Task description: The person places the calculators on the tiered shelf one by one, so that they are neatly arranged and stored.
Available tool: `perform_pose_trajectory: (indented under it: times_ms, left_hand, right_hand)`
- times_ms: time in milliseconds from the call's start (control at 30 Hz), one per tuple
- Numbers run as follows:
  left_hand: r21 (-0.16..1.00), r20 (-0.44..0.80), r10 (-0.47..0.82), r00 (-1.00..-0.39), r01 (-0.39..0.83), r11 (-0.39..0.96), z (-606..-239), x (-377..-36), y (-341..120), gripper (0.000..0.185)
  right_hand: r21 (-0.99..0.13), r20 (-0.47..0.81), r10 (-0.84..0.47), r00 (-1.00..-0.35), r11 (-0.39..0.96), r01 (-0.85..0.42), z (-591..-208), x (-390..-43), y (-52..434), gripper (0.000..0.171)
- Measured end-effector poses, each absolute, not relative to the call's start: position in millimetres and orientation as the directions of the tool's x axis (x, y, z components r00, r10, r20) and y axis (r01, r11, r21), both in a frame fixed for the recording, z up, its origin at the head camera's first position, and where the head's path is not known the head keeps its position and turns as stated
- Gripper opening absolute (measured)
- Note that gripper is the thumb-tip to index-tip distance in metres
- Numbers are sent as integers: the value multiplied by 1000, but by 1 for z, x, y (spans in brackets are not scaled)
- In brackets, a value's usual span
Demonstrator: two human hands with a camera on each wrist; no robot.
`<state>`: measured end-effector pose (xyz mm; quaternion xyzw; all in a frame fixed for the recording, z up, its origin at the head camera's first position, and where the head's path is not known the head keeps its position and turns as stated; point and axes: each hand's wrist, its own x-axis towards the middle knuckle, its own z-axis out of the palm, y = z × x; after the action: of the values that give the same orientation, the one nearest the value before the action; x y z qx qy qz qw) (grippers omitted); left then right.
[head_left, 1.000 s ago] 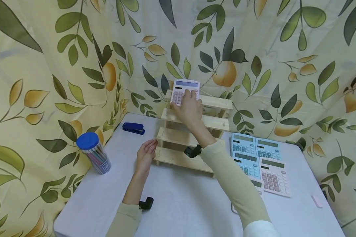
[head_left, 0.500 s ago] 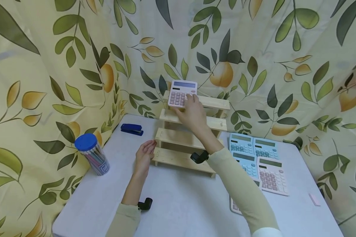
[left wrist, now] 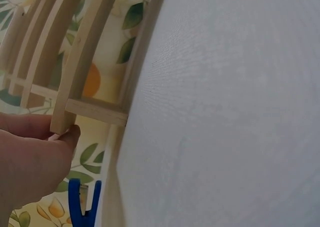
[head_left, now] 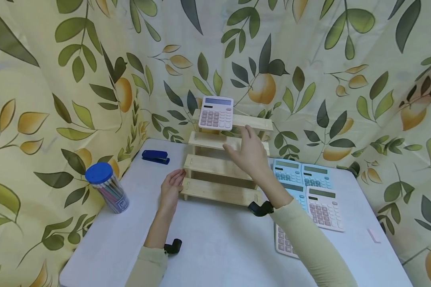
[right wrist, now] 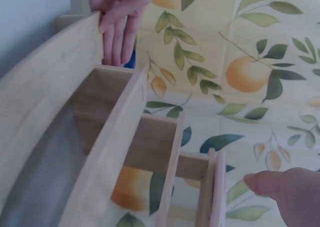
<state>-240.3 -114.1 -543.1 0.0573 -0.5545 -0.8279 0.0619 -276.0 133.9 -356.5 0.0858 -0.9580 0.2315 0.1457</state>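
A tiered wooden shelf [head_left: 217,165] stands on the white table. On the left of its top tier a white calculator [head_left: 216,113] with pinkish keys leans, screen upward. My left hand [head_left: 170,189] holds the left end of the lowest tier; in the left wrist view the thumb and fingers of this hand [left wrist: 35,157] pinch the corner of the wooden shelf [left wrist: 62,112]. In front of the upper tiers, to the right of the calculator, hovers my right hand [head_left: 249,155], holding nothing. The right wrist view catches its fingertip [right wrist: 257,183] apart from the calculator's edge [right wrist: 218,192].
Blue calculators [head_left: 286,171] and a pink-keyed calculator [head_left: 325,209] lie right of the shelf, another white calculator [head_left: 284,243] nearer, partly under the right forearm. A blue stapler [head_left: 155,156] and a blue-lidded jar of pens [head_left: 108,187] stand left. A small pink block [head_left: 374,235] lies far right.
My right hand has let go of the calculator on the top tier and drawn back to the right and down. The left hand keeps its hold on the shelf.
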Motion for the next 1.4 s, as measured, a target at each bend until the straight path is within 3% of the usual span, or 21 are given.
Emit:
perform_pose_trajectory:
  times_ms: [533,1400]
  left_hand:
    - [925,-35,-148,-988,24,-378,-541,-241,-113,68]
    - [921,-41,-152,-988,22,-389,-542,-239,-114,68]
  right_hand:
    - [-416,371,-56,-927,882,-220,-374,-216,206,82]
    - [-378,263,0,-965,920,-103,-437,-143,264,82]
